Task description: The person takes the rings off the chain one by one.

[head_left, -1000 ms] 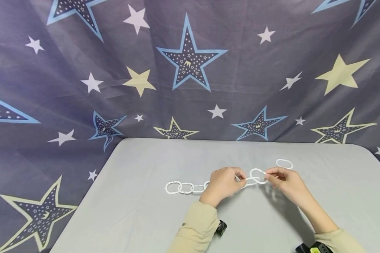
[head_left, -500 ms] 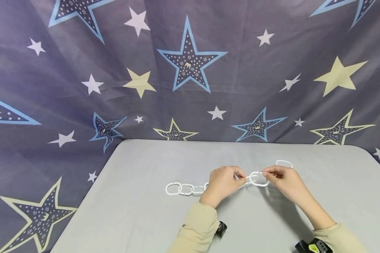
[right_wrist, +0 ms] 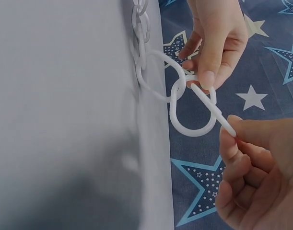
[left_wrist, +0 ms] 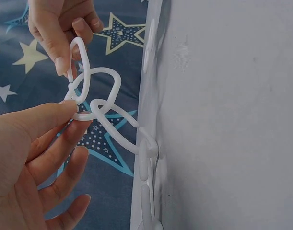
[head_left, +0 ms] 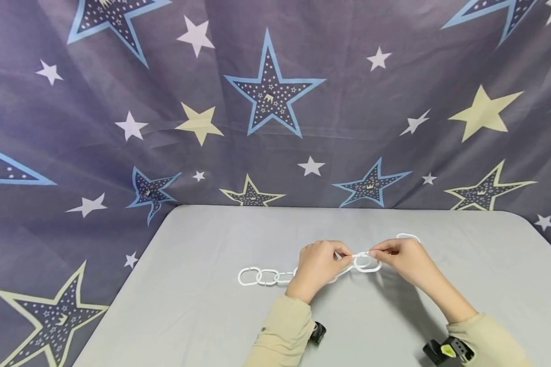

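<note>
A chain of white plastic links [head_left: 259, 277] stretches along the table from the left, passing behind my left hand [head_left: 319, 267]. Thumb and index finger of that hand pinch the raised end link [left_wrist: 118, 86], while the other fingers are loosely bent. My right hand [head_left: 406, 257] pinches another oval link [right_wrist: 223, 122] between thumb and index finger. This link crosses the end link right at the left fingertips, as the left wrist view shows. From the end link the chain slopes down through the neighbouring link [right_wrist: 156, 93] towards the table.
A single loose white link [head_left: 408, 235] lies behind the right hand, partly hidden by it. The grey-covered table [head_left: 188, 316] meets a dark star-patterned curtain [head_left: 275, 153] at its far edge. Black wrist devices show at both sleeves.
The right hand has shifted left with its link, closing in on the left hand. Its link now overlaps the end link more closely. The left hand keeps its pinch.
</note>
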A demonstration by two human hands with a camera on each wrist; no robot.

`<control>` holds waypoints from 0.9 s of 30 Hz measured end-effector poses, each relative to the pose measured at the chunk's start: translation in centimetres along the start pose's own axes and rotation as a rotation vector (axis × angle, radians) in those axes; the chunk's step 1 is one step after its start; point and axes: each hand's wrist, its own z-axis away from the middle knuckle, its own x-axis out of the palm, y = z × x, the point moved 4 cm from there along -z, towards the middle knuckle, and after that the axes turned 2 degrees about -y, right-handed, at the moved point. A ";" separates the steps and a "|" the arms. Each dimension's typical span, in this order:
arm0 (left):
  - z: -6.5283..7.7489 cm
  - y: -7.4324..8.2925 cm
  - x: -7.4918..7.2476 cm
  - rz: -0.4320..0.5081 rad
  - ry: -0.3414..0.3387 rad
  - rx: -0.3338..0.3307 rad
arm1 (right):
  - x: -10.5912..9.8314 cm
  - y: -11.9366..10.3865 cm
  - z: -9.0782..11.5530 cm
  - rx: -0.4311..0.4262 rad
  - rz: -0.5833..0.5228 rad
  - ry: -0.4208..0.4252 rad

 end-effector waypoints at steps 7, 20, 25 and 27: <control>0.0 -0.1 0.1 -0.004 -0.009 0.001 | 0.4 0.0 -0.3 0.038 -0.015 -0.013; -0.1 0.1 0.4 -0.053 0.004 0.049 | 0.8 0.5 0.3 0.121 -0.004 -0.047; 0.0 0.2 0.4 -0.051 0.001 0.059 | 0.9 0.7 0.7 0.152 -0.005 -0.048; 0.0 0.3 0.4 -0.049 -0.005 0.061 | 1.0 0.8 0.8 0.160 -0.013 -0.048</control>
